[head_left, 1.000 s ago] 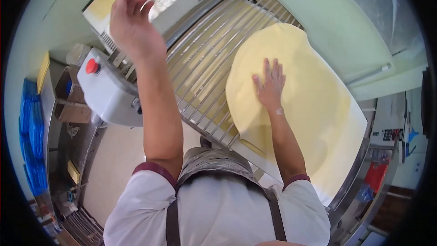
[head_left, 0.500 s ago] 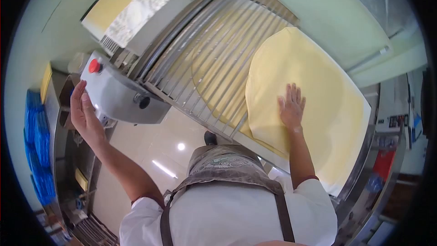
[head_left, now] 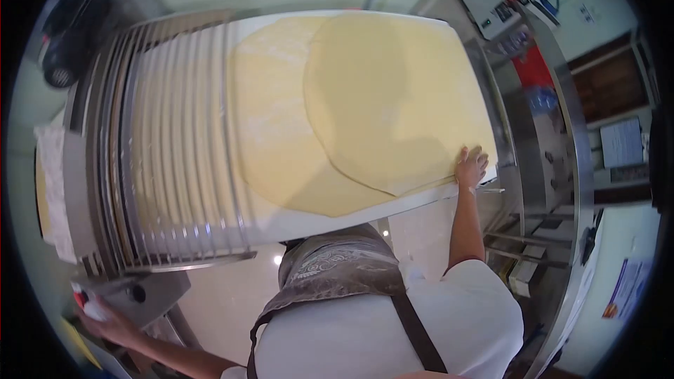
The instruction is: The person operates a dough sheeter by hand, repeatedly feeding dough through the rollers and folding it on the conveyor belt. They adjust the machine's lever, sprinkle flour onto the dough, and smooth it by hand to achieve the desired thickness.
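A wide sheet of pale yellow dough [head_left: 270, 126] lies on the white belt of a dough sheeter, with an upper layer of dough [head_left: 421, 91] overlapping it on the right. My right hand [head_left: 472, 166] rests at the front right edge of the upper layer, fingers a little apart. At lower left, my left hand [head_left: 102, 319] is at the sheeter's control box [head_left: 151, 295], its fingers right by a red button [head_left: 79, 297]. A guard of metal bars [head_left: 186, 140] covers the dough's left part.
Behind the guard, at far left, is the sheeter's roller housing [head_left: 76, 189]. To the right stands a metal shelf rack [head_left: 572, 161] holding a red item [head_left: 531, 67] and blue plastic [head_left: 540, 100]. A tiled floor [head_left: 225, 298] shows below the belt.
The view has turned toward the right. The dough has moved right, out from the guard. My right hand has shifted to the dough's front right edge; my left has lowered to the red button.
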Tool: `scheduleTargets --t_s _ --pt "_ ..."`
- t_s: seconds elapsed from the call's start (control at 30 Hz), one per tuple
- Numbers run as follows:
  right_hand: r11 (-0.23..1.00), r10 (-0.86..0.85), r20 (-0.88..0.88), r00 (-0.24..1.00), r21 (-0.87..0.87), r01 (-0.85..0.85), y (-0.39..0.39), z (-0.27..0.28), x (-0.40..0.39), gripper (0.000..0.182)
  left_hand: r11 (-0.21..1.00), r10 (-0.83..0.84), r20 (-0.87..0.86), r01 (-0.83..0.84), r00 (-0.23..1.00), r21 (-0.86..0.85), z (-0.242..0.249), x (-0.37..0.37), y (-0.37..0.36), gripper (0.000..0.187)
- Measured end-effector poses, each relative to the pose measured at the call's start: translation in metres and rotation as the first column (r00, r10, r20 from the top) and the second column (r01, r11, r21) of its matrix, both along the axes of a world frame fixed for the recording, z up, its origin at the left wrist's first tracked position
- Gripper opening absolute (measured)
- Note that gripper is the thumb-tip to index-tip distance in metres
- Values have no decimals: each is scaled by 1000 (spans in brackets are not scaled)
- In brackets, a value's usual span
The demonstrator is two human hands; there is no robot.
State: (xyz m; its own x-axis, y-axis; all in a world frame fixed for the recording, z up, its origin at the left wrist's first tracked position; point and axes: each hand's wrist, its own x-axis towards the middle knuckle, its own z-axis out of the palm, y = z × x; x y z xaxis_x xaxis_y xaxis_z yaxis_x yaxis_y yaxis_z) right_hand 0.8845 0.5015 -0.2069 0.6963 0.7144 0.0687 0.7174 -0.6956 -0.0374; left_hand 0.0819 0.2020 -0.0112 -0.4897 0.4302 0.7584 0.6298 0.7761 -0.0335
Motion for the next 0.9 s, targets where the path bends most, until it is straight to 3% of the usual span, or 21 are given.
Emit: scheduleTargets --t_s 0.03,0.07,0.2,0.23,0.3,0.33,0.37,0.4,0.43,0.47,0.5,0.53,0.57,0.6,0.63,0.67,0.7,0.73,0.8,0.83,0.9 --pt "996 -90 -19 996 24 90 -4 -4 13 73 999 54 -141 -54 989 5 3 1 3 60" --pt "982 -184 -44 982 42 186 -11 -11 23 75 966 -170 47 175 984 -188 -8 -54 -28 57" --pt "963 -234 -133 963 103 249 -1 -6 24 79 973 -75 360 147 930 -178 0 -89 -37 55" --pt "963 -223 -122 967 124 238 7 -7 23 79 989 40 280 1 959 -146 22 -10 9 70" --pt "958 -231 -110 967 148 246 14 -11 24 78 988 146 310 -155 939 4 15 16 50 55" --pt "947 -255 -128 959 168 274 16 -7 22 76 973 110 93 -88 990 -213 34 98 99 52" --pt "938 -271 -139 953 184 294 18 1 21 74 906 -423 70 422 903 33 -33 10 102 48" --pt "931 -272 -142 952 212 298 19 6 26 72 935 -346 362 349 866 59 -28 114 163 43" --pt "898 -222 -241 945 327 295 18 8 37 68 751 -642 318 656 698 76 -53 173 216 42" --pt "847 -152 -329 932 443 294 18 10 46 63 662 -636 553 749 537 34 -76 206 258 48" --pt "776 -68 -405 912 553 304 16 10 51 59 624 -578 645 780 501 -47 -75 297 300 52" --pt "665 -41 -436 899 660 350 14 6 53 55 458 -574 798 880 185 126 -119 315 339 62" --pt "534 -5 -459 889 750 390 16 1 56 52 374 -573 818 907 60 195 -160 344 370 67" --pt "388 38 -474 879 818 424 19 -6 58 49 222 -640 761 973 100 59 -194 368 401 72" --pt "289 114 -507 855 840 459 17 -29 67 49 224 -667 734 974 126 36 -222 398 425 74" --pt "164 198 -608 769 794 586 12 -29 61 50 268 -613 711 937 344 -223 -205 437 434 75" --pt "45 303 -671 677 720 693 6 -24 52 50 235 -656 709 963 259 -135 -195 462 443 75" --pt "-51 417 -699 581 620 783 2 -14 43 51 215 -675 734 971 67 109 -193 472 451 72" --pt "224 519 -781 348 517 826 -18 6 17 53 157 -683 656 813 -320 561 -197 485 462 68" --pt "367 533 -817 221 458 810 -24 18 11 53 266 -644 524 479 -557 836 -198 490 465 55" --pt "523 453 -888 83 340 782 -20 63 21 55 578 -659 390 -102 -643 810 -175 492 469 44"
